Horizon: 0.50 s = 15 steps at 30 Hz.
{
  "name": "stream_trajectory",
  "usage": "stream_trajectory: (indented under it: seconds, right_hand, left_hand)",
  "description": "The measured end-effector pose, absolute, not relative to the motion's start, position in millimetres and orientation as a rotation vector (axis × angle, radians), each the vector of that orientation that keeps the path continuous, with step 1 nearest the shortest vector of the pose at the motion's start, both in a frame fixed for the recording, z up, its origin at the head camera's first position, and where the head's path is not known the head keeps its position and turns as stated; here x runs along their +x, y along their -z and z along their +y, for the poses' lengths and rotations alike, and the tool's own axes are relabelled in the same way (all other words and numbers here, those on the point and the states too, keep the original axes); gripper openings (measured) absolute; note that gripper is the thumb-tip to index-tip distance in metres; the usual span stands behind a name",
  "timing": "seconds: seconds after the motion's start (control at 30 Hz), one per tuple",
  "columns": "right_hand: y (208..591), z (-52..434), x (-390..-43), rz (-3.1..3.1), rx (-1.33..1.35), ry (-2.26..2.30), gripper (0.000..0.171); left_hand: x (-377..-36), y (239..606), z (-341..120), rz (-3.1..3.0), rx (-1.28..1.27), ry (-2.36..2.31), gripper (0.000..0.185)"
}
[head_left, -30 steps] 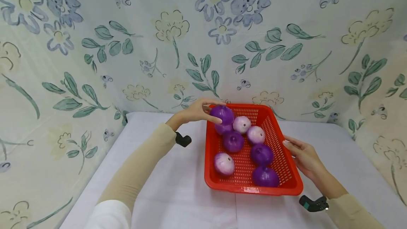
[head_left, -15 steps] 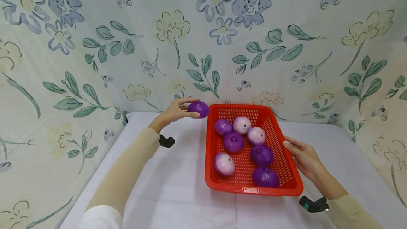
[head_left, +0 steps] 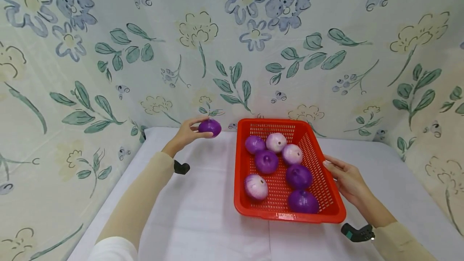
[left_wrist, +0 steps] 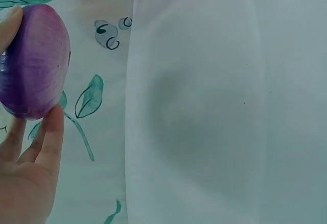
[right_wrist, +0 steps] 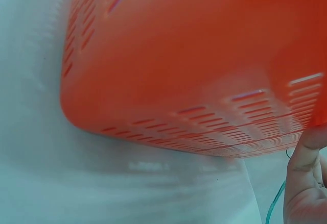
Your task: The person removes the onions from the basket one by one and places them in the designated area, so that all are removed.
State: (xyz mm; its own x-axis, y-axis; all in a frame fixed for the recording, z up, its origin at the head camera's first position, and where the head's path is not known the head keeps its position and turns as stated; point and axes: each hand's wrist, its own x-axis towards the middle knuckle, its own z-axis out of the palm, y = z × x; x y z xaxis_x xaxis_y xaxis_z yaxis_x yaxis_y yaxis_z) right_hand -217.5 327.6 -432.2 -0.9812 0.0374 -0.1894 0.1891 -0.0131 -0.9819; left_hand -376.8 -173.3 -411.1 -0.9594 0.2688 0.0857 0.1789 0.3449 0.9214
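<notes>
A purple onion (head_left: 210, 128) is held by my left hand (head_left: 185, 134) above the back left of the white table. The fingers lie along its far side and the thumb along its near side. In the left wrist view the same onion (left_wrist: 38, 63) appears between thumb and fingers, with a gap from the tabletop. The red plastic basket (head_left: 241, 172) stands right of centre with several purple and pale onions inside. At its right rim, my right hand (head_left: 348, 180) holds the edge. The right wrist view shows part of that hand (right_wrist: 306, 183) under the rim; most fingers are hidden.
White cloth covers the table (head_left: 203, 220). A flowered curtain (head_left: 232, 59) hangs close behind its back edge and along the sides. Inside the basket, a pale onion (head_left: 256, 187) sits at the front left and a purple onion (head_left: 303, 201) at the front right.
My left hand has lifted the purple onion out of the basket's back left corner and carried it left, past the rim, over the table. The right hand and the basket stay in place.
</notes>
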Motion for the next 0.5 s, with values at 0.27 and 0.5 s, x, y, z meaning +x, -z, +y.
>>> stream_trajectory:
  seconds: [0.27,0.5]
  right_hand:
    - [432,328,-216,2.104,0.249,2.175,0.078]
    - [431,327,-216,2.066,0.259,2.204,0.075]
  left_hand:
    - [-379,431,-184,2.522,0.310,-1.764,0.075]
    - [-380,449,-191,2.566,0.210,-1.759,0.074]
